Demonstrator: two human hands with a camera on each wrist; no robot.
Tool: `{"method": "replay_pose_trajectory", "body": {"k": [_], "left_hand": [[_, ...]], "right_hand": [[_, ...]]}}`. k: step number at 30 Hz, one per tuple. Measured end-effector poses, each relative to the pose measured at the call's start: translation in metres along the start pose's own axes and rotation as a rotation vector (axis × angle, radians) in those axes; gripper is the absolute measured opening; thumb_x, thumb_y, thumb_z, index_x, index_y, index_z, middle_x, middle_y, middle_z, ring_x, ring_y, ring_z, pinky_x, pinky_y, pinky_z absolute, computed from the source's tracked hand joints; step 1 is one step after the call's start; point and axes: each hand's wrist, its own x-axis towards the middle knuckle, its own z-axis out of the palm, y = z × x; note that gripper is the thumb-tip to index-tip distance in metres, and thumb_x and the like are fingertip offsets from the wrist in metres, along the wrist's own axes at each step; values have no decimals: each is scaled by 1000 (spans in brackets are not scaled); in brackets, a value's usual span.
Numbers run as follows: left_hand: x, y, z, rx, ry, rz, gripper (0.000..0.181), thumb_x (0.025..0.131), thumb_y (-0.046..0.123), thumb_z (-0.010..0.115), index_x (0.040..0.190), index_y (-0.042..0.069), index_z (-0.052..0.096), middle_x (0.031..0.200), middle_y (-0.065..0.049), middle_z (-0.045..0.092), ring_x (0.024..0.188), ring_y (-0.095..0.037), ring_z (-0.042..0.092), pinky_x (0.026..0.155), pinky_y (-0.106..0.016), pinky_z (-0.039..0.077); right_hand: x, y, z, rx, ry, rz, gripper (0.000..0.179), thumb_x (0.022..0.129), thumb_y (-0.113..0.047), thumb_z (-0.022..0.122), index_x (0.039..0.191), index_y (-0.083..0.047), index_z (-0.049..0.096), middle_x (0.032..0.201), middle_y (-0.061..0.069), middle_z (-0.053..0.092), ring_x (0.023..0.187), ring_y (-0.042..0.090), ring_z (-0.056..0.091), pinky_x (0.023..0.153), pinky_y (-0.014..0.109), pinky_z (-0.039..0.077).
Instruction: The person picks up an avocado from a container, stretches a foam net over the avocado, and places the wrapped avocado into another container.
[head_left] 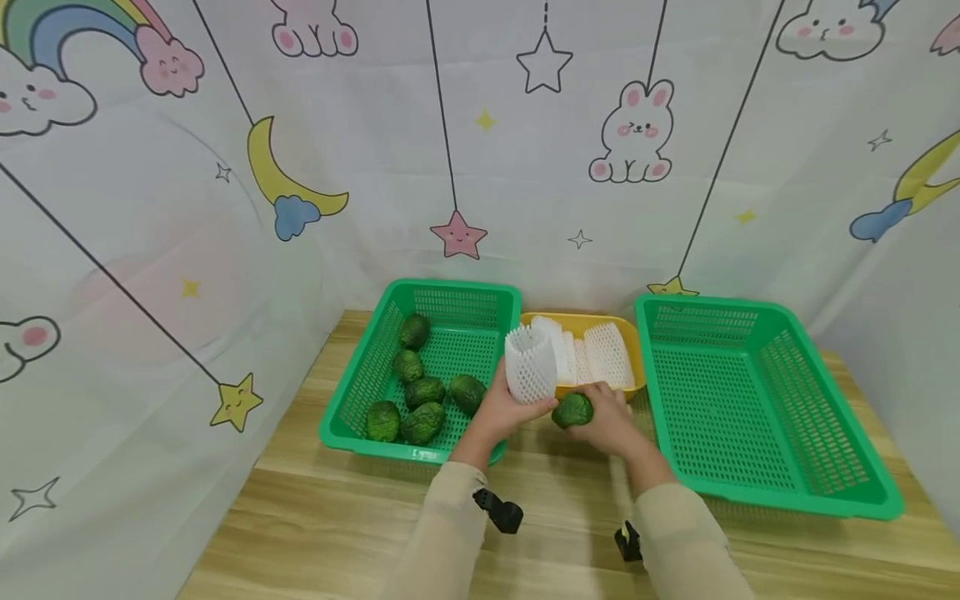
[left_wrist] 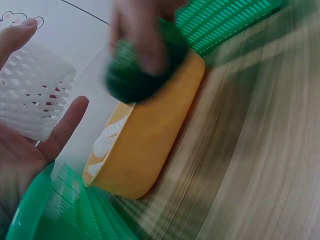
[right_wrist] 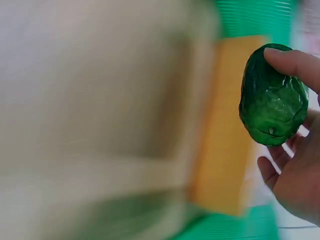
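Observation:
My left hand (head_left: 501,412) holds a white foam net sleeve (head_left: 531,367) upright, its fringed end at the top. In the left wrist view the sleeve (left_wrist: 31,92) sits between the thumb and a finger. Just to the right, my right hand (head_left: 609,423) grips a dark green, wrinkled avocado (head_left: 573,411), apart from the sleeve. The right wrist view shows the thumb pressing on the avocado (right_wrist: 275,102), its stem end turned to the camera. Behind both hands, a yellow container (head_left: 639,367) holds more white foam net sleeves (head_left: 609,354).
A green basket (head_left: 352,446) at left contains several avocados (head_left: 424,423). Another green basket (head_left: 847,502) stands at right, its slotted floor showing. Both rest on a wooden table (head_left: 330,517). A printed curtain (head_left: 525,167) hangs behind and along the sides.

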Motion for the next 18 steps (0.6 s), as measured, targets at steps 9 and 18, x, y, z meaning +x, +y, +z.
{"method": "replay_pose_trajectory", "body": {"k": [9,18], "left_hand": [[0,3,-1,26,10,-1,87,77,6,75,145,12,20,129,-15,43,115,-30,47,91,-42,43],[1,2,-2,33,-9,-26,81,79,9,74,142,13,23,126,-10,44,110,-26,48,89,-42,44]], "right_hand": [[13,-71,-95,490,221,-133,62,85,-9,65,136,-5,29,133,18,36,117,32,36,94,47,33],[17,-106,-103,531,-25,-453,58,86,-2,63,134,-6,33,134,13,35,119,30,40,98,48,32]]}}
